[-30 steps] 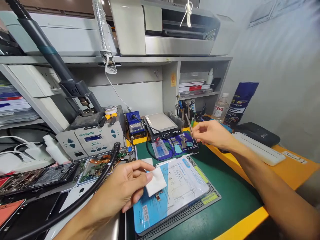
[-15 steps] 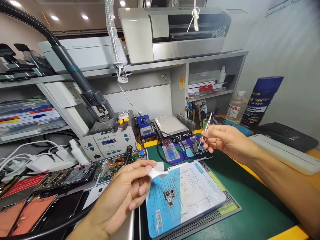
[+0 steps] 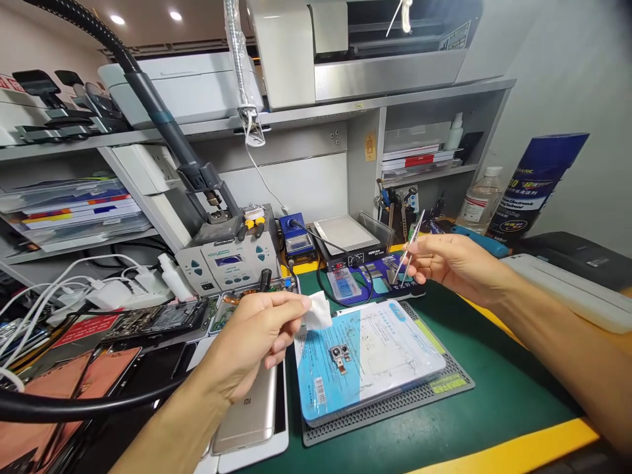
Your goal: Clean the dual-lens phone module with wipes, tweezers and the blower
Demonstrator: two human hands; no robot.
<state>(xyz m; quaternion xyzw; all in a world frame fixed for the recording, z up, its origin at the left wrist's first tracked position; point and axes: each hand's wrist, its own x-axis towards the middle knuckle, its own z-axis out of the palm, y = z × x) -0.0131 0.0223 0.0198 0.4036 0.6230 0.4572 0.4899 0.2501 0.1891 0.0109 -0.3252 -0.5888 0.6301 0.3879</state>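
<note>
— What does the left hand have?
— The left hand is curled, with thumb and forefinger pinched on a small white wipe. It holds the wipe in the air over the far left corner of a blue-and-white packet.
— And the right?
— The right hand is raised over the far side of the green mat, its fingers closed round a pair of tweezers. The tips point down and to the left, clear of the bench.
— What lies between the hands?
— The packet rests on a grey ribbed pad. A small camera part lies on the packet's blue side, and neither hand touches it.
— Anything by the left wrist?
— A silver phone lies face down, just beside the pad. Behind it stands a grey soldering station. A clear bottle and a blue can are at the far right.
</note>
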